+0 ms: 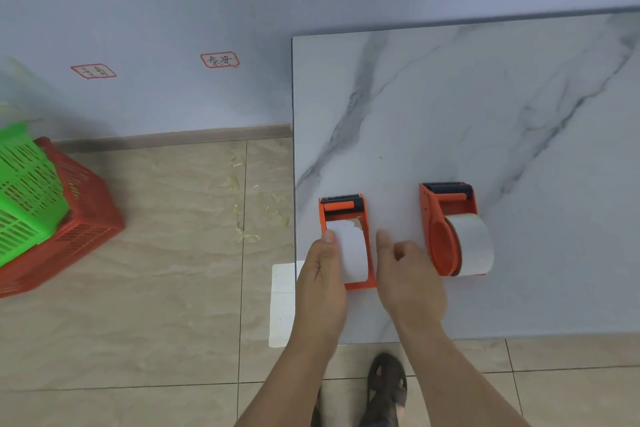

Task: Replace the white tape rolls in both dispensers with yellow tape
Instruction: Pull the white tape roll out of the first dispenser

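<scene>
Nearest the camera, a sandalled foot [387, 381] stands on the tiled floor [156, 305] beside the near edge of the marble-patterned table [450, 107], and two bare forearms reach up from the bottom of the view onto its near left corner. On that corner the left hand [320, 282] grips the left dispenser [346, 241] from its outer side, thumb laid along the edge of the white tape roll [351, 250] still seated in it, the other fingers wrapped out of sight behind the orange frame, so whether they press together cannot be told. Just right of it the right hand [407, 279] hovers loosely curled, thumb pointing forward and clear of the roll, fingers bent inward and pinching nothing. Close to that hand's right stands the right dispenser [450, 229], untouched, its own white roll [472, 244] full and mounted on the orange hub. A torn tape end shows just behind the left roll, near the black cutter bar. Off the table's left edge a white sheet [282, 302] lies on the floor, with scraps of yellowish tape [242, 215] scattered farther out, and a green basket [27, 184] nested in a red basket [69, 218] by the wall. No yellow roll is visible anywhere, so I judge the job barely begun: both white rolls still need pulling and both yellow ones fitting
</scene>
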